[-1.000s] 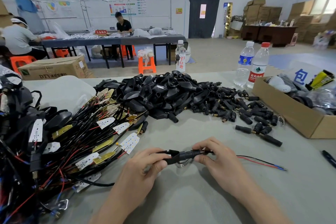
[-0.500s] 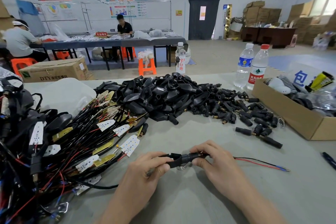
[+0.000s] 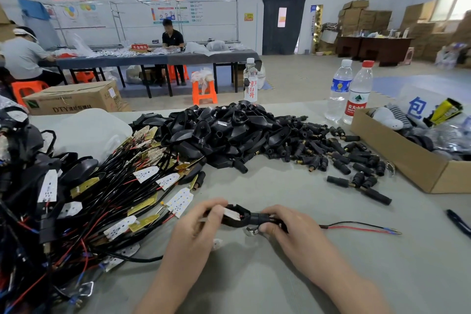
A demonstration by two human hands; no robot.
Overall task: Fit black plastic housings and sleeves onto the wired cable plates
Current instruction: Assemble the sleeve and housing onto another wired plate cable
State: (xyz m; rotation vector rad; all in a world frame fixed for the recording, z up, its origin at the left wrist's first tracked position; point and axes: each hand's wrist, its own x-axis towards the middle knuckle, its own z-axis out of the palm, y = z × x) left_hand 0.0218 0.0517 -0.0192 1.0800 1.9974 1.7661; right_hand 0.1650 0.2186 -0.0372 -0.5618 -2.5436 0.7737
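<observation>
My left hand (image 3: 196, 227) pinches a white cable plate (image 3: 231, 213) that sits partly inside a black plastic housing (image 3: 239, 219) near the table's front. My right hand (image 3: 288, 227) grips the black sleeve (image 3: 265, 218) on the housing's stem. The plate's red and black wires (image 3: 356, 226) trail out to the right across the table. A heap of black housings (image 3: 224, 132) lies behind, with loose black sleeves (image 3: 339, 153) spread to its right. A tangle of wired cable plates (image 3: 107, 194) fills the left side.
An open cardboard box (image 3: 407, 160) with mixed items stands at the right. Two water bottles (image 3: 349, 92) and a third bottle (image 3: 250, 84) stand at the table's far edge. A small metal clip (image 3: 252, 231) lies under my hands. People sit at a far table.
The white plate now shows at the housing's open end between my left fingers. Both hands stay in the same spot, and the wires lie a little lower on the table.
</observation>
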